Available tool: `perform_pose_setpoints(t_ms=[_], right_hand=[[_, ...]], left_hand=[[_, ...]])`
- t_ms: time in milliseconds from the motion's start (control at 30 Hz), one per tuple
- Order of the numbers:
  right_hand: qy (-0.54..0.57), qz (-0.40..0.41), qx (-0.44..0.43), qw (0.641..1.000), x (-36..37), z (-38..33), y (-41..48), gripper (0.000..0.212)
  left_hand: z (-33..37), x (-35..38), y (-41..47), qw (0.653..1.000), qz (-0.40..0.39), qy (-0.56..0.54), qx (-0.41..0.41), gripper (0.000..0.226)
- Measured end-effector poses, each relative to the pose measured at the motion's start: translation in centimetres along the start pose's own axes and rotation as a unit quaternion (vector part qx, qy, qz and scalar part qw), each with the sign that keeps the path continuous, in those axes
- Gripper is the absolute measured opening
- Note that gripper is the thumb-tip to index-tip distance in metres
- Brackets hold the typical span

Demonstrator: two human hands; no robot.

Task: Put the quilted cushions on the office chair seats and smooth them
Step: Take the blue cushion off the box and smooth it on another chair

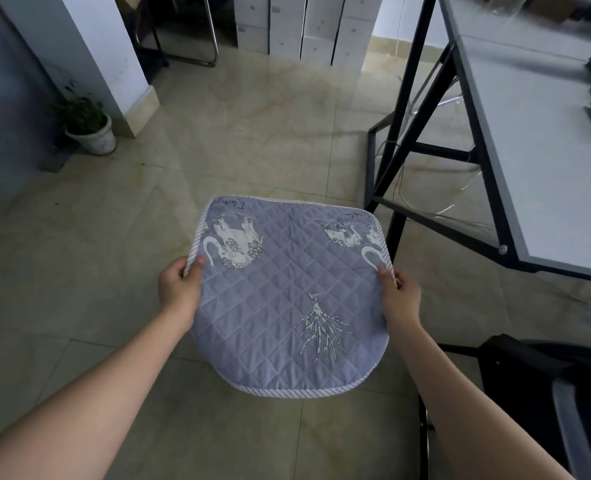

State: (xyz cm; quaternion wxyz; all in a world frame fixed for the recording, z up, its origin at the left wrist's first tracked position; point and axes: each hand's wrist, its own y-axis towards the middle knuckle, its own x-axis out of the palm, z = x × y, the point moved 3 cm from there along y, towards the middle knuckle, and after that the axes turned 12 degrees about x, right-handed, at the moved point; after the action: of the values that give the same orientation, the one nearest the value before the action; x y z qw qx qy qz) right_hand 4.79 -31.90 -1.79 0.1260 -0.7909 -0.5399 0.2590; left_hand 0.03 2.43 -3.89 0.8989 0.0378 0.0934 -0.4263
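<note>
A blue quilted cushion (pixel 287 296) with white elephant and tree prints and striped piping hangs flat in the air above the tiled floor. My left hand (pixel 179 284) grips its left edge, thumb on top. My right hand (pixel 399 296) grips its right edge the same way. A black office chair (pixel 543 382) shows partly at the lower right, below and to the right of the cushion; its seat is mostly out of view.
A grey desk (pixel 547 174) on black legs (pixel 408 140) stands at the right, with cables under it. A potted plant (pixel 89 126) sits by a white pillar at the left. White boxes (pixel 304 26) are stacked at the back.
</note>
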Motion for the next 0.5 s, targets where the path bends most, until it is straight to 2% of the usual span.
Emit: perform_pose_setpoints(t_ms=[200, 333, 500], right_hand=[[0.023, 0.013, 0.003, 1.0, -2.6, -1.3, -3.4, 0.024], [0.02, 0.014, 0.01, 1.0, -4.5, -2.2, -5.7, 0.02], [0.025, -0.001, 0.005, 1.0, -7.1, -3.9, -8.4, 0.026]], left_hand=[[2.8, -2.4, -2.8, 0.999, 0.024, -0.025, 0.003, 0.025], [5.6, -3.3, -5.1, 0.998, 0.042, -0.031, 0.017, 0.031], [8.5, -4.8, -7.2, 0.997, 0.056, -0.04, 0.026, 0.022]])
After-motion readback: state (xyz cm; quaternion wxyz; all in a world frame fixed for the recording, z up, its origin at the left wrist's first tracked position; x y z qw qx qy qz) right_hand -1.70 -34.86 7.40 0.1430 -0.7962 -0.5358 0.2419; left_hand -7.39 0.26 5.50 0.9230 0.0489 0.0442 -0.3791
